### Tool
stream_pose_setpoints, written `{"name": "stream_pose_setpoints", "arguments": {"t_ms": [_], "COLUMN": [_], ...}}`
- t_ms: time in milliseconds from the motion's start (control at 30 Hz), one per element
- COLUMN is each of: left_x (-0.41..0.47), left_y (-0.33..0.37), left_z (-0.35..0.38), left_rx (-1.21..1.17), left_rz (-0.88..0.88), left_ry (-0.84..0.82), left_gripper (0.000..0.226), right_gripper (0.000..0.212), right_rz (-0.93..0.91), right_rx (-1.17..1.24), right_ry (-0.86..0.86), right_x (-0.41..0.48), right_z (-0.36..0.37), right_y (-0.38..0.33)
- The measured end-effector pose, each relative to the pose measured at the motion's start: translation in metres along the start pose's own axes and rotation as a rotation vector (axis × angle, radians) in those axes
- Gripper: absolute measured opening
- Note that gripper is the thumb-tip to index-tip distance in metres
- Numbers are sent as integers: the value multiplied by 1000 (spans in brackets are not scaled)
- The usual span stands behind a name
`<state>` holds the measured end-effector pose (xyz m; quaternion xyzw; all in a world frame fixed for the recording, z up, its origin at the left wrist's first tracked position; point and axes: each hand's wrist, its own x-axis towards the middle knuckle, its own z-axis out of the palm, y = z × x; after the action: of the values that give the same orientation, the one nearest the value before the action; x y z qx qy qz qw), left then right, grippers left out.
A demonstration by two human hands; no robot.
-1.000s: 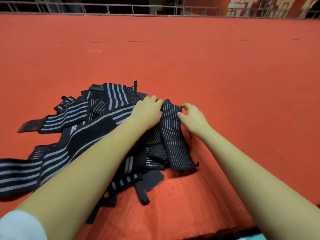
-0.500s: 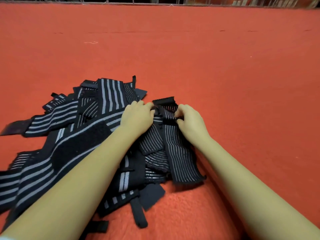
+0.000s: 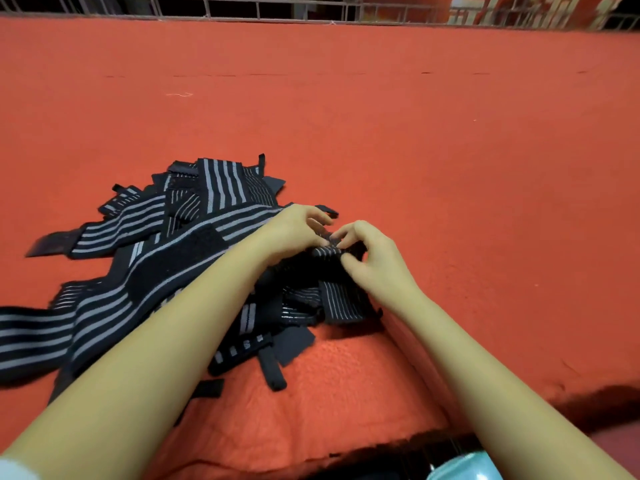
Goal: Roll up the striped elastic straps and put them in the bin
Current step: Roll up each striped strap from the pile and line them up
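A heap of black elastic straps with grey stripes (image 3: 145, 258) lies on the red cloth-covered surface (image 3: 415, 150), left of centre. At its right edge one thin-striped strap (image 3: 341, 303) runs toward me, and its far end is curled into a small roll (image 3: 327, 251). My left hand (image 3: 294, 233) and my right hand (image 3: 374, 258) meet over that roll, and the fingers of both pinch it from either side. No bin shows clearly.
The red surface stretches far ahead and to the right. A metal railing (image 3: 242, 5) runs along its far edge. At the near edge, bottom right, a pale teal object (image 3: 464, 465) pokes into view below the cloth.
The far end of the thin-striped strap, flat a second ago, has been turned over toward me into a small roll. Both hands have come closer together on it.
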<state>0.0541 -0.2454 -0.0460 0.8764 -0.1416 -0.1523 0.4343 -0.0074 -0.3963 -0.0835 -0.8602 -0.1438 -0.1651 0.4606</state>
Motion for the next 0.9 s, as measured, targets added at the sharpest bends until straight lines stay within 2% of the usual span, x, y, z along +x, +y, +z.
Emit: {"name": "stream_pose_setpoints", "arguments": {"t_ms": [100, 167, 233, 333, 433, 533, 633, 733, 800, 867, 900], "left_x": [-21, -37, -59, -96, -129, -150, -165, -165, -172, -180, -184], "left_y": [-6, -9, -10, -11, -20, -32, -37, -42, -45, -47, -46], "left_z": [-3, -6, -10, -15, -20, -30, -47, -63, -71, -76, -77], "left_rx": [113, 109, 77, 23, 31, 37, -152, -344, -334, -319, -326], "left_rz": [77, 161, 255, 383, 418, 394, 193, 18, 36, 81, 101], "left_ry": [139, 158, 144, 121, 125, 277, 494, 460, 427, 468, 489], "left_gripper": [40, 41, 43, 48, 55, 50, 42, 34, 20, 2, 7], "right_gripper": [15, 26, 38, 54, 39, 31, 34, 40, 41, 41, 40], "right_rz": [197, 349, 495, 677, 635, 533, 408, 262, 225, 237, 272], "right_rx": [152, 240, 222, 468, 683, 785, 689, 598, 587, 564, 578], "right_ry": [-125, -46, 27, -60, -113, -143, -168, -153, -145, -120, -98], "right_x": [-14, -13, -9, -8, -12, -12, -11, -10, -11, -11, -11], "right_z": [0, 1, 0, 3, 10, 23, 40, 49, 55, 63, 66], "right_y": [-14, -15, -20, -38, -60, -83, -106, -122, -132, -139, -142]}}
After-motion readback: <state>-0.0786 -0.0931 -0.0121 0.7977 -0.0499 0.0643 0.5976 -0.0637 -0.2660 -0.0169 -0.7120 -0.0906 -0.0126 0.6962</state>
